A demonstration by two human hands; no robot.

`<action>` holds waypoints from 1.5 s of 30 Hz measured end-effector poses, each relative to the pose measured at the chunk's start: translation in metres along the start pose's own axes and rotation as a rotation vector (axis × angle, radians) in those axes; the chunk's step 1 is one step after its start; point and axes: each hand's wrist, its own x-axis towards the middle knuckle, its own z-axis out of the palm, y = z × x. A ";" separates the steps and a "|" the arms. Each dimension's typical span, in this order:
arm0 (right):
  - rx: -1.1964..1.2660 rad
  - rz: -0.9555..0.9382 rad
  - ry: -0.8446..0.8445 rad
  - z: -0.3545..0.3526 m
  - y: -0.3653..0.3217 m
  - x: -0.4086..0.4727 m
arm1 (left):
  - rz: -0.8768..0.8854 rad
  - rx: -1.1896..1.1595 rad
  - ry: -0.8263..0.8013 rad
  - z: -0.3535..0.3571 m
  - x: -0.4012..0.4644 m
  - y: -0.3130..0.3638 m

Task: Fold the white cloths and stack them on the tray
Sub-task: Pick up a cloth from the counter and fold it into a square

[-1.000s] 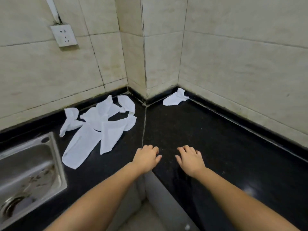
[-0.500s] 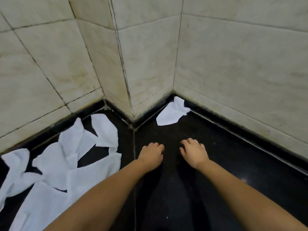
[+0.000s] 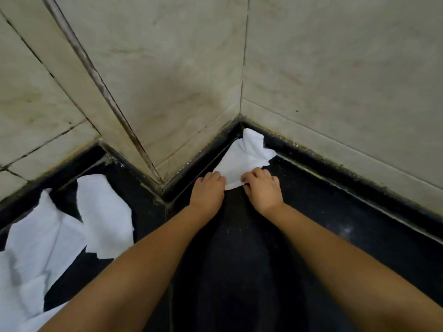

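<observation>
Counter: a polished black stone countertop runs under both forearms toward the tiled corner.
Loose pile: several crumpled white cloths lie spread at the near left, well apart from the hands and not yet folded.
Left hand: the left hand has its fingers curled onto the near left edge of the cloth in the corner, seemingly pinching it.
Right hand: the right hand has its fingertips curled round the near right edge of the same cloth.
Task cloth: the small rumpled white cloth lies on the counter, its far end bunched up against the black upstand where the beige tiled walls meet.
Tray: none in view.
Doing it well: draw both corners back evenly — one pull, hands level — so the bunched far end slides out flat rather than twisting; then smooth it on open counter before the first fold.
</observation>
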 end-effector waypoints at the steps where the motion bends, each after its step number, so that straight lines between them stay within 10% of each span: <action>1: -0.004 0.009 0.010 0.001 0.000 0.001 | 0.008 -0.006 -0.002 0.000 0.001 -0.001; 16: 0.781 0.026 0.094 -0.117 -0.038 -0.133 | -0.063 -0.913 0.206 -0.111 -0.135 0.037; 22: 0.653 0.012 -0.162 -0.192 -0.036 -0.234 | 0.014 -1.063 0.130 -0.153 -0.205 0.059; 35: 0.709 0.179 -0.424 -0.215 0.044 -0.368 | 0.097 -1.149 -0.542 -0.141 -0.263 0.092; 45: 0.662 0.508 0.048 -0.146 0.094 -0.297 | -0.204 -0.880 -0.086 -0.086 -0.178 0.121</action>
